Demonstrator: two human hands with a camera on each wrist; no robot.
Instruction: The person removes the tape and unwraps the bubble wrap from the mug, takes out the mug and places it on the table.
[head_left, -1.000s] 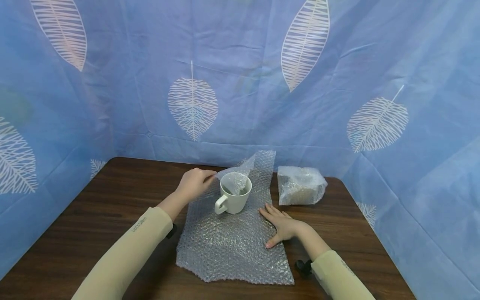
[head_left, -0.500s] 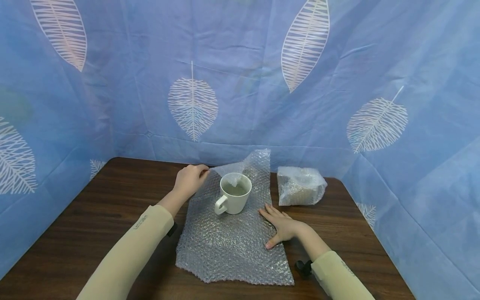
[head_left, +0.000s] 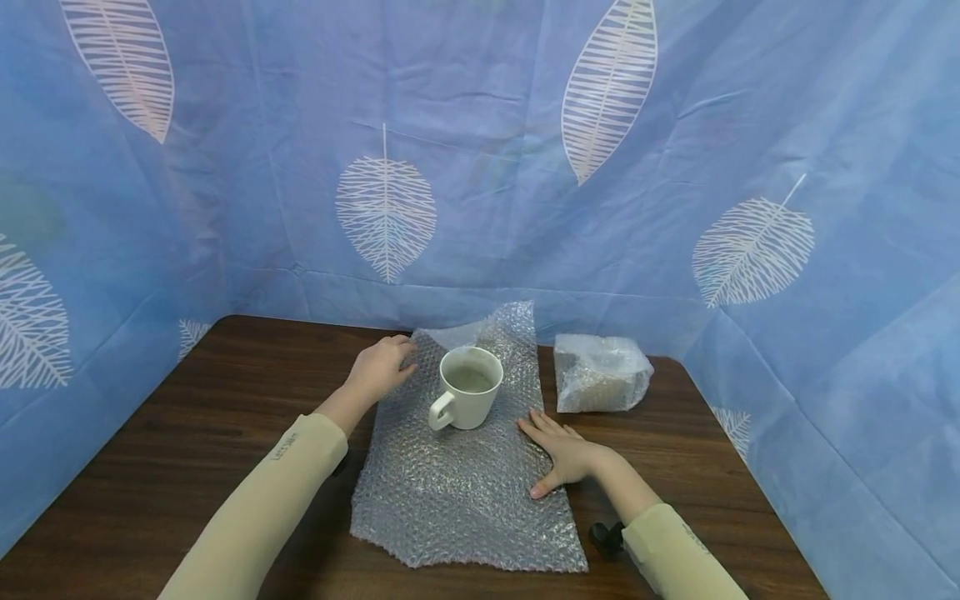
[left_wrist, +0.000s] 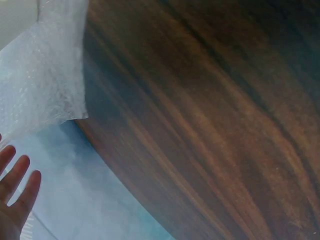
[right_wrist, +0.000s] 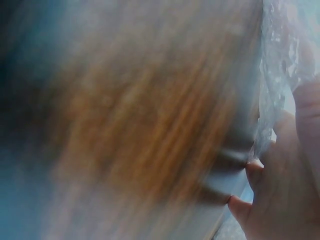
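A white mug point(head_left: 480, 409) stands upright on a sheet of bubble wrap point(head_left: 457, 492), its handle towards the near left. My left hand point(head_left: 377, 367) is at the sheet's far left edge, left of the mug; the left wrist view shows its fingers point(left_wrist: 21, 172) spread, with nothing held. The sheet's corner point(left_wrist: 55, 85) hangs loose there. On the sheet's right edge my right hand point(head_left: 562, 454) lies flat with fingers spread, pressing it to the table. Part of that hand point(right_wrist: 285, 190) shows beside the wrap in the right wrist view.
A bundle in bubble wrap point(head_left: 603, 373) sits at the table's back right; what it contains is not clear. The dark wooden table point(head_left: 285, 375) meets a blue curtain point(head_left: 480, 208) with white leaf prints at its far edge.
My left hand has let go of the wrap's far left corner after drawing it back leftwards out of the mug, so the flap lies behind the mug. My right hand has stayed put.
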